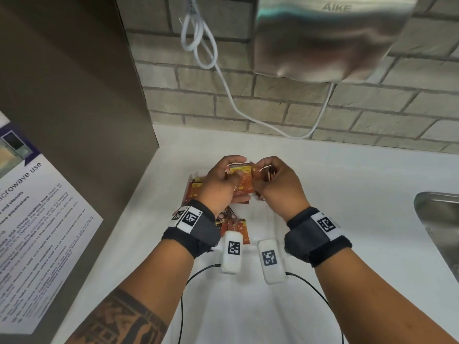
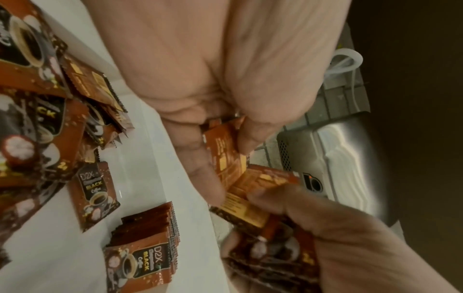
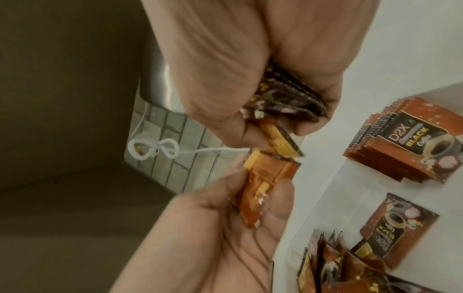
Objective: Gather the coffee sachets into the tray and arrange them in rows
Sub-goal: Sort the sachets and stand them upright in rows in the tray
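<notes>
Brown and orange coffee sachets marked "D2X Black Coffee" lie in a white tray (image 1: 196, 173) on the white counter. In the head view both hands meet above the tray's far end. My left hand (image 1: 237, 167) pinches one sachet (image 1: 242, 173), its orange back with the yellow label facing up. My right hand (image 1: 263, 173) grips a bundle of several sachets (image 1: 270, 173) edge-on, almost touching the left hand's sachet. In the tray lie a neat stack (image 2: 148, 247), a single sachet (image 2: 94, 194) and a loose pile (image 2: 37, 119). My forearms hide part of the tray.
A steel sink (image 1: 439, 219) is set into the counter at the right. A steel hand dryer (image 1: 330, 38) hangs on the brick wall above, and its white cable (image 1: 223, 78) loops down. A brown panel with a microwave notice (image 1: 37, 219) stands at the left.
</notes>
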